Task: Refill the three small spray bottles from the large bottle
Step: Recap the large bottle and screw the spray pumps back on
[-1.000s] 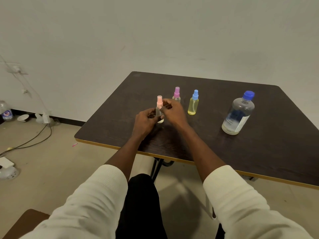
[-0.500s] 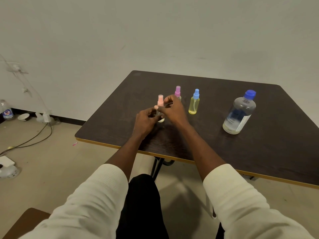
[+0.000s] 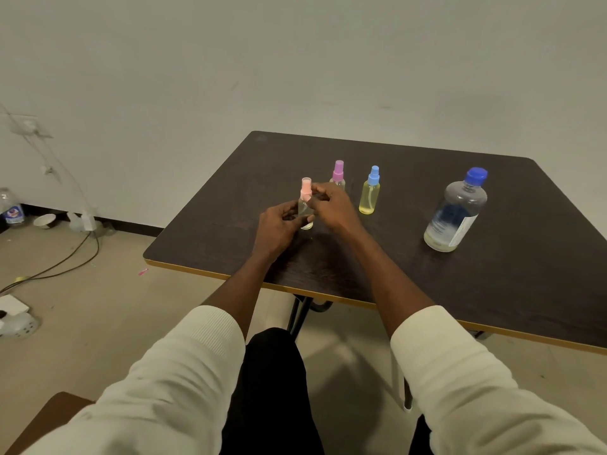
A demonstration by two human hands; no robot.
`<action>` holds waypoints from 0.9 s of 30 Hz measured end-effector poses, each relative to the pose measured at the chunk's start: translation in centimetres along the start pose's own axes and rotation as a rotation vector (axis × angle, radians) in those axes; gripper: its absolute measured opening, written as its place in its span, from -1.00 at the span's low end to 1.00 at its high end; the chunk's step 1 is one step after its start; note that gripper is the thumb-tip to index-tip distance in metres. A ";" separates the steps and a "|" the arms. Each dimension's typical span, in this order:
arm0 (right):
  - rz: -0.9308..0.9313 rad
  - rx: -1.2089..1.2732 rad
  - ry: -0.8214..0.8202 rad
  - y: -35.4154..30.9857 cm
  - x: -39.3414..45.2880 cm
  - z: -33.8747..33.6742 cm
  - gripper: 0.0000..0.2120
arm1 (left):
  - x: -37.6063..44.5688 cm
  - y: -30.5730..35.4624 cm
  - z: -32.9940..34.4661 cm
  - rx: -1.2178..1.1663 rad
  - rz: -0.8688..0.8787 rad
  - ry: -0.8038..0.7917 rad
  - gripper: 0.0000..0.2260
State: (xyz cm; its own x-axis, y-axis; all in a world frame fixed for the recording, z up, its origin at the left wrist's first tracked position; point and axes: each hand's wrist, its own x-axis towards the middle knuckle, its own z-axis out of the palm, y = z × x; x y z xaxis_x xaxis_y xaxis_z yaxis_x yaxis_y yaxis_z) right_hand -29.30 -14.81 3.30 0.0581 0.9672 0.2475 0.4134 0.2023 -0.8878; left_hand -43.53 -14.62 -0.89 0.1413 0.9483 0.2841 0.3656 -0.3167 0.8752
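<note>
A small clear spray bottle with a pink top (image 3: 305,192) stands on the dark table (image 3: 427,280). My left hand (image 3: 279,224) grips its body. My right hand (image 3: 331,205) pinches it just below the pink top. Behind my right hand stands a small spray bottle with a purple top (image 3: 338,174), its body partly hidden. To the right of it is a small spray bottle with a blue top (image 3: 370,192), full of yellowish liquid. The large clear bottle with a blue cap (image 3: 458,211) stands further right, with a little yellowish liquid at its bottom.
The table's near edge has a yellow trim (image 3: 210,274). On the floor at the left lie cables (image 3: 65,257), a white bowl (image 3: 44,221) and a plastic bottle (image 3: 11,208) by the wall. A brown seat corner (image 3: 49,412) shows at the bottom left.
My right hand's fingers have shifted slightly around the pink-topped bottle's neck. The bottle stays in the same spot on the table, and the other bottles have not moved.
</note>
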 end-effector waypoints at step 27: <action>-0.055 -0.106 -0.003 0.2 0.1 0.3 -0.87 | 0.2 -0.4 0.2 0.037 0.004 0.006 -0.63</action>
State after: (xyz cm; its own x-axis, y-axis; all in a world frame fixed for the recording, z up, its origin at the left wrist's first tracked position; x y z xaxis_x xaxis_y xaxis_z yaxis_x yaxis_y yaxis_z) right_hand -29.47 -14.63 3.02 0.0302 0.9557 0.2929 0.5098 0.2373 -0.8269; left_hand -43.51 -14.33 -1.29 0.1373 0.9471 0.2902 0.3984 -0.3210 0.8592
